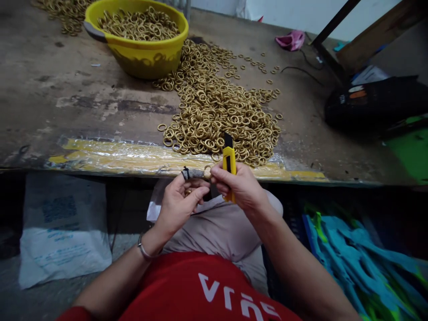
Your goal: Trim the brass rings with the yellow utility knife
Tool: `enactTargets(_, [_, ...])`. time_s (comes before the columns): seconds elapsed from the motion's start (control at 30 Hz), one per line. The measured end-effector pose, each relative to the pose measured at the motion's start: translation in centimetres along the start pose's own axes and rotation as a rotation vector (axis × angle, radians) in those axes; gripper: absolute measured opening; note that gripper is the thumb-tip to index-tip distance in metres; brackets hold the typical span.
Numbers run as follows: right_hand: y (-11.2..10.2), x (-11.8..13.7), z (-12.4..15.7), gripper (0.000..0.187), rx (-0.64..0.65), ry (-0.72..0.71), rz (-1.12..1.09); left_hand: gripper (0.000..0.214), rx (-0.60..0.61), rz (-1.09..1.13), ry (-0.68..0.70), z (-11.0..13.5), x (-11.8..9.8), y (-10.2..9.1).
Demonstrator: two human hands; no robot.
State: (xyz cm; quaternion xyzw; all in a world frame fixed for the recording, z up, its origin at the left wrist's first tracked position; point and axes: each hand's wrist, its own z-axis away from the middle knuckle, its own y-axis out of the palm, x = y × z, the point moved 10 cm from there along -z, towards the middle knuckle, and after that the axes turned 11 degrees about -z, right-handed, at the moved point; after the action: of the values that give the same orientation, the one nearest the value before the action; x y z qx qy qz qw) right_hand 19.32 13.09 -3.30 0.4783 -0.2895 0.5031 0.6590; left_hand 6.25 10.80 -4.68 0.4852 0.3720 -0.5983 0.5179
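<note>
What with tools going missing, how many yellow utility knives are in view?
1: the yellow plastic utility knife, upright in the right hand by the table edge; others may be hidden.

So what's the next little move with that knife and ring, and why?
Likely tilt the utility knife down to the ring. The right hand grips the knife with its black tip pointing up, off the ring, while the left hand pinches the ring at a taped fingertip right beside it. The hands nearly meet, so only a small turn seems needed.

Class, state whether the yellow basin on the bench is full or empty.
Full: brass rings fill the yellow basin nearly to its rim.
</note>
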Motion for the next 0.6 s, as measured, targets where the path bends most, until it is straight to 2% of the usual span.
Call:
enactTargets(0.07, [1.0, -0.7, 0.8, 0.036, 0.023, 0.023, -0.082, 0.029, -0.052, -0.061, 0.045, 0.1, -0.7, -0.2])
enactTargets(0.17, [1.8, -1.2, 1.7, 0.035, 0.026, 0.019, -0.069, 0.022, -0.13, -0.147, 0.08, 0.4, -1.2, -1.1])
enactTargets(0.27, [2.3, -0.9, 2.5, 0.036, 0.052, -0.01, 0.035, 0.017, -0.107, -0.137, 0.075, 0.9, -1.1, -1.3])
enactTargets(0.37, [2.0, 0.9, 3.6, 0.034, 0.032, -0.183, 0.295, 0.018, -0.015, 0.017, 0.04, 1.3, -0.5, -1.0])
enactTargets(0.47, [2.3, 2.6, 5.4, 0.027, 0.011, -0.406, 0.713, 0.021, 0.031, 0.146, 0.012, 1.8, -0.2, -0.9])
enactTargets(0.53, [2.9, 2.5, 6.4, 0.015, 0.042, -0.481, 0.95, 0.022, 0.04, 0.157, 0.008, 2.1, -0.2, -1.0])
enactTargets(0.6, [3.2, 2.1, 7.0, 0.013, 0.061, -0.508, 1.116, 0.022, 0.045, 0.136, 0.023, 2.3, -0.4, -1.2])
